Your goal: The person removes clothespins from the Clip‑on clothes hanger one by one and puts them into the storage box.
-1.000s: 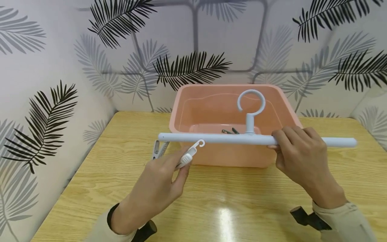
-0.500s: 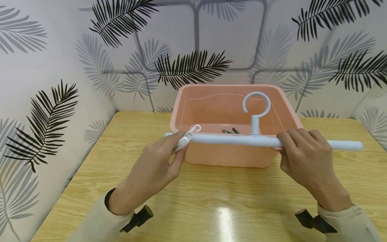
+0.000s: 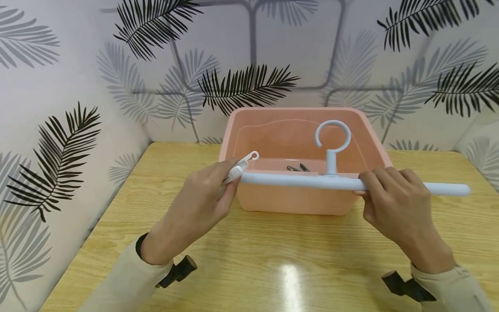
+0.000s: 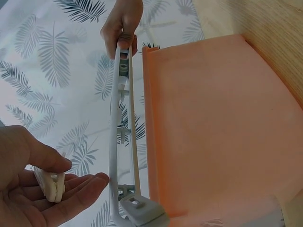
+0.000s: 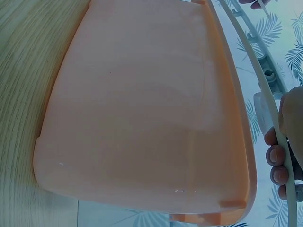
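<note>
In the head view my left hand (image 3: 199, 195) pinches a white clothespin (image 3: 236, 171) with a small hook at its tip, beside the left end of a pale blue hanger bar (image 3: 288, 180). The left wrist view has this clothespin (image 4: 51, 185) between thumb and fingers, the fingertips close to the bar; whether they touch it I cannot tell. My right hand (image 3: 397, 203) grips the bar right of its round hook (image 3: 347, 143). Hooks line the hanger's hollow underside, and a whitish clip (image 4: 144, 210) hangs by its near end. That clip is hidden in the head view.
A pink plastic tub (image 3: 296, 201) stands behind the hanger on the wooden table (image 3: 257, 260). Several small dark green clips (image 3: 298, 168) lie on its floor. A leaf-patterned wall (image 3: 273, 47) rises behind the table.
My left hand has moved up and away from me with the clothespin, now covering the bar's left end. The hanger has shifted a little to the right, my right hand with it.
</note>
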The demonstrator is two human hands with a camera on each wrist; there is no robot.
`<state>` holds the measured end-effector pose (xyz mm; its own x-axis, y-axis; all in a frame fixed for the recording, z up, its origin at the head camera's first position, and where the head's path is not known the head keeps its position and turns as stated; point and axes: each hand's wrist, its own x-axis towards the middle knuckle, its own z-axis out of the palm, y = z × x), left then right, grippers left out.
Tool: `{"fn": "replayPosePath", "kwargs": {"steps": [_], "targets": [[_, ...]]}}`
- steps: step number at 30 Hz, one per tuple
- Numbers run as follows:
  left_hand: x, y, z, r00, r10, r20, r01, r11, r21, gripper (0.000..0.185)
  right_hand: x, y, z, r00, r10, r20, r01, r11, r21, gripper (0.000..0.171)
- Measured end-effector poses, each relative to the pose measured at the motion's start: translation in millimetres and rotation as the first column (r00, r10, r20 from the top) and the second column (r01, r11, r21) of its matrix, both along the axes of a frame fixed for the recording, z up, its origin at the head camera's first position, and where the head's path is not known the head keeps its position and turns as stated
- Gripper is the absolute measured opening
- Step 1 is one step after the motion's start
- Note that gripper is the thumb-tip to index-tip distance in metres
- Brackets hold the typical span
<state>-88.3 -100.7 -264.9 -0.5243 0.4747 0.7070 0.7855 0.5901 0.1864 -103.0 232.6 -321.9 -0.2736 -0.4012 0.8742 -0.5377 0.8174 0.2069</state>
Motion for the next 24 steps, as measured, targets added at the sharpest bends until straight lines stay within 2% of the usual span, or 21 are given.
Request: {"fn": "replayPosePath", "kwargs": {"steps": [13,24], "targets": [[-13.8,1.0,9.4,1.0,-0.023,0.003,0.023,1.0,-0.01,0.028,0.2,6.3,1.1,0.999,-0.033,0.024,0.033,0.999,0.014,0.038],[-40.3,-3.5,16.6,0.998,-0.06,0.029,0.06,0.998,-0.013,0.021,0.3,5.5,0.9,1.0,-0.016,0.01,0.016,1.0,0.011,0.037]]}}
